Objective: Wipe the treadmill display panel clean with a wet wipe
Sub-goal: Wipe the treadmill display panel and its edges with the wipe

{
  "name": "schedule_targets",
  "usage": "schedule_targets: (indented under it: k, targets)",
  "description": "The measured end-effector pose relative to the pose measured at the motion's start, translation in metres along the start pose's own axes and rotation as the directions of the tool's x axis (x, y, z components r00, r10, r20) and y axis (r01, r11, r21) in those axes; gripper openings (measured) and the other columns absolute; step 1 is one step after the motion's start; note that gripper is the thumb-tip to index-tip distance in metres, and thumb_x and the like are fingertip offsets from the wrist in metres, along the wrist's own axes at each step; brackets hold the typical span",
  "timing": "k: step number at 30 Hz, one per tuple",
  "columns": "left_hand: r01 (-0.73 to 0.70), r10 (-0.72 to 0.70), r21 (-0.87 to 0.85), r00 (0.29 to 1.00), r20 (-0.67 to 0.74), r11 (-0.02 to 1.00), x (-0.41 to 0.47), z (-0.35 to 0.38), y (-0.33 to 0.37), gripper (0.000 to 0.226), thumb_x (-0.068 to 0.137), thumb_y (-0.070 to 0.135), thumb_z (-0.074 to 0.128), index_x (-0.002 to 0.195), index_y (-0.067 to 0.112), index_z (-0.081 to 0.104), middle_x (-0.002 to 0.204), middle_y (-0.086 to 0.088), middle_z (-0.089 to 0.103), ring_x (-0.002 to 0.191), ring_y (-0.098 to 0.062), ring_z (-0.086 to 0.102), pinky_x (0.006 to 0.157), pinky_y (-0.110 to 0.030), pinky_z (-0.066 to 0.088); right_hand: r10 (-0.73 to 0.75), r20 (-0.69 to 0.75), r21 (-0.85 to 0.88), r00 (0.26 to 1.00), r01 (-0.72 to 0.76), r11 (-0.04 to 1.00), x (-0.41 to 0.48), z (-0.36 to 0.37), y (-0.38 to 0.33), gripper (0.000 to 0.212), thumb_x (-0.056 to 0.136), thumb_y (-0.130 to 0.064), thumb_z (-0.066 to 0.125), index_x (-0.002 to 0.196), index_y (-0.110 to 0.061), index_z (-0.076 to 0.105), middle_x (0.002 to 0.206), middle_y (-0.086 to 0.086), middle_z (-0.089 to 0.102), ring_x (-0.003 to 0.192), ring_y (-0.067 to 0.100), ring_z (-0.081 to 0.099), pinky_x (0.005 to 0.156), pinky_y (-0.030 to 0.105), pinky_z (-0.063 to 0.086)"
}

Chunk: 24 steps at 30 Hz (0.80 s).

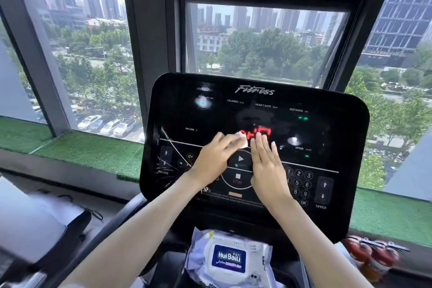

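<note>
The display panel (254,110) is glossy black with smears; the wipe pack (230,257) is crinkly plastic film.

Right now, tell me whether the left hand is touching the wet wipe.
Touching. The head view shows the left hand pressing the wet wipe against the display panel, with white wipe poking out past its fingertips.

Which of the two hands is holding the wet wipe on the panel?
The left hand: the white wet wipe shows under its fingertips. The right hand lies flat and empty beside it on the display panel.
</note>
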<state>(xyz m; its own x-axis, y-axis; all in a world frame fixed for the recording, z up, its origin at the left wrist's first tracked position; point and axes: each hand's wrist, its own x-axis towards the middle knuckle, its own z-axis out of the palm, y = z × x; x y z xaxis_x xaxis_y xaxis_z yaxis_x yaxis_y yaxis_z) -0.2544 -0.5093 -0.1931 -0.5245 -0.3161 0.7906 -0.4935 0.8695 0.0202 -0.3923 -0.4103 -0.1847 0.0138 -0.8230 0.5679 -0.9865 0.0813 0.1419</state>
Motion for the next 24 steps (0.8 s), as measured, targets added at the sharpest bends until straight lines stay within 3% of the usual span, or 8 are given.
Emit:
schedule_targets:
  k: [3, 6, 10, 12, 16, 19, 21, 24]
  targets:
    - [0.292, -0.297, -0.053, 0.936, -0.19, 0.955, -0.003, -0.013, -0.028, 0.06, 0.078, -0.018, 0.058, 0.128, 0.015, 0.056, 0.117, 0.0, 0.053, 0.094, -0.019, 0.048, 0.068, -0.03, 0.053, -0.007, 0.009, 0.012, 1.0, 0.007, 1.0, 0.0, 0.001, 0.001, 0.089, 0.05, 0.011, 0.071, 0.133, 0.013, 0.039, 0.142, 0.029, 0.036, 0.133, 0.039, 0.034, 0.109, 0.05, 0.028]
    - [0.688, -0.727, -0.252, 0.595, -0.343, 0.681, -0.004, -0.018, -0.031, 0.05, 0.085, -0.011, 0.051, 0.129, 0.013, 0.055, 0.108, -0.006, 0.048, 0.089, -0.011, 0.045, 0.073, -0.025, 0.048, -0.003, 0.006, 0.017, 1.0, 0.003, 1.0, 0.001, 0.001, 0.001, 0.087, 0.052, 0.012, 0.068, 0.134, 0.013, 0.038, 0.143, 0.029, 0.036, 0.134, 0.039, 0.033, 0.11, 0.05, 0.026]
    - [0.267, -0.265, -0.004, 0.956, -0.125, 0.964, -0.018, -0.007, -0.011, 0.065, 0.072, -0.02, 0.057, 0.128, 0.014, 0.057, 0.099, -0.005, 0.049, 0.089, -0.014, 0.043, 0.052, -0.026, 0.049, 0.001, -0.004, 0.036, 1.0, -0.001, 0.999, 0.0, 0.002, 0.001, 0.086, 0.053, 0.014, 0.066, 0.134, 0.013, 0.038, 0.143, 0.029, 0.035, 0.135, 0.039, 0.032, 0.11, 0.05, 0.025]
    - [0.265, -0.265, -0.013, 0.956, -0.124, 0.964, -0.019, -0.013, -0.026, 0.063, 0.074, -0.021, 0.056, 0.126, 0.015, 0.059, 0.099, -0.007, 0.052, 0.091, -0.018, 0.047, 0.055, -0.029, 0.051, 0.006, -0.006, 0.046, 1.0, -0.005, 0.999, 0.001, 0.002, 0.001, 0.086, 0.053, 0.015, 0.066, 0.134, 0.013, 0.038, 0.143, 0.029, 0.035, 0.135, 0.039, 0.032, 0.11, 0.05, 0.026]
    - [0.673, -0.691, -0.181, 0.654, -0.307, 0.717, -0.005, -0.018, -0.025, 0.06, 0.078, -0.019, 0.052, 0.129, 0.013, 0.055, 0.1, -0.01, 0.051, 0.091, -0.024, 0.047, 0.068, -0.026, 0.044, 0.01, -0.01, 0.052, 1.0, -0.009, 0.999, 0.002, 0.003, 0.0, 0.085, 0.053, 0.015, 0.065, 0.134, 0.013, 0.037, 0.143, 0.029, 0.035, 0.135, 0.039, 0.032, 0.11, 0.05, 0.025]
    - [0.25, -0.251, -0.014, 0.965, -0.078, 0.968, -0.01, -0.001, 0.004, 0.059, 0.075, -0.014, 0.058, 0.128, 0.013, 0.055, 0.1, -0.004, 0.05, 0.088, -0.021, 0.046, 0.056, -0.032, 0.051, 0.008, -0.026, 0.048, 1.0, -0.007, 0.999, 0.001, 0.002, 0.001, 0.084, 0.054, 0.016, 0.062, 0.134, 0.012, 0.038, 0.143, 0.028, 0.035, 0.135, 0.038, 0.032, 0.11, 0.049, 0.025]
    - [0.011, -0.01, -0.018, 0.999, 0.053, 1.0, -0.009, -0.004, -0.003, 0.053, 0.08, -0.007, 0.057, 0.128, 0.015, 0.054, 0.099, -0.001, 0.049, 0.089, -0.018, 0.045, 0.051, -0.035, 0.053, 0.005, -0.029, 0.047, 1.0, -0.003, 0.999, 0.001, 0.002, 0.002, 0.083, 0.055, 0.016, 0.061, 0.134, 0.012, 0.038, 0.143, 0.028, 0.035, 0.135, 0.037, 0.032, 0.11, 0.049, 0.026]
    - [0.333, -0.346, -0.098, 0.922, -0.173, 0.938, 0.012, -0.017, -0.029, 0.053, 0.08, -0.014, 0.053, 0.125, 0.015, 0.058, 0.096, -0.006, 0.05, 0.088, -0.019, 0.046, 0.063, -0.032, 0.053, 0.008, -0.011, 0.05, 1.0, -0.008, 0.999, 0.002, 0.003, 0.002, 0.084, 0.054, 0.014, 0.063, 0.135, 0.011, 0.038, 0.144, 0.027, 0.035, 0.135, 0.037, 0.032, 0.11, 0.049, 0.027]
